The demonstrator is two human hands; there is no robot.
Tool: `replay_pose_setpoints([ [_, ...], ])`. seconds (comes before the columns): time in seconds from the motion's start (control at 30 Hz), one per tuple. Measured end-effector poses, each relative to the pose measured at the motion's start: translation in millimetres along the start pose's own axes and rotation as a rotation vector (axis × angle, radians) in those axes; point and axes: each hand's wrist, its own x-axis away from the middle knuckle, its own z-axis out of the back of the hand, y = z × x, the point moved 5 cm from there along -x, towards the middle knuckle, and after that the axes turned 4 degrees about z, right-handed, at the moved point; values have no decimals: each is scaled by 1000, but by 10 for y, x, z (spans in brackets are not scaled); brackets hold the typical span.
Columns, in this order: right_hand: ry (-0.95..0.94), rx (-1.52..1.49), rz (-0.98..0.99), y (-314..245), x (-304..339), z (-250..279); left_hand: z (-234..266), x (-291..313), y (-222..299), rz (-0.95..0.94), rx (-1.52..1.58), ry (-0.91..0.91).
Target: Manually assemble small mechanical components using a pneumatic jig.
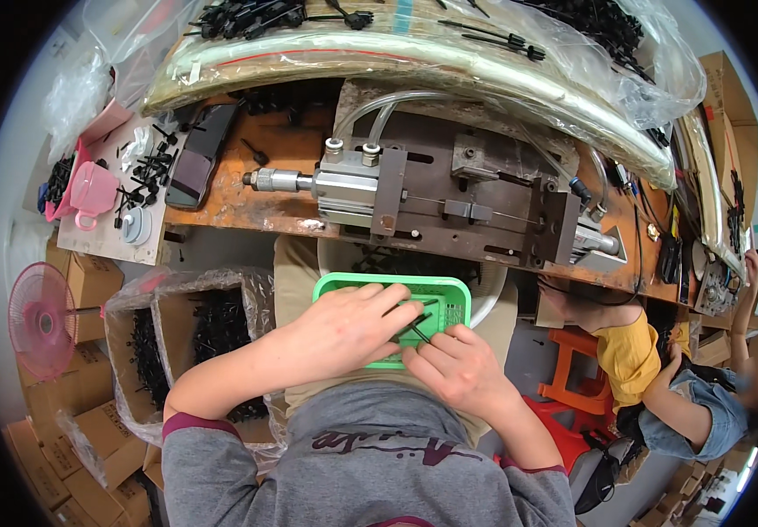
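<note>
A small green plastic basket [330, 283] rests on my lap, below the workbench. Over its left side my left hand [366, 321] is closed, palm down, with bent fingers; what they hold, if anything, is hidden. At the basket's near right corner my right hand [456, 364] pinches a thin black rod-like part [420, 333], whose upper end points toward my left fingertips. Above the basket, a metal clamping fixture [467, 211] with pneumatic cylinders is mounted on the bench.
Lined cartons of black parts [221, 325] stand at my left, near a pink fan [43, 321]. On the bench lie a dark phone [190, 171], a pink cup [93, 189] and long plastic-wrapped bundles [431, 66]. A co-worker in a denim top [699, 413] sits at right, beside an orange stool [576, 373].
</note>
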Motion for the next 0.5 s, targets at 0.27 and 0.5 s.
replay_pose_setpoints([
  [0.27, 26, -31, -49, 61, 59, 65, 587, 166, 10, 8, 103, 297],
  [0.5, 26, -40, -68, 45, 102, 86, 965, 752, -1372, 505, -461, 838],
])
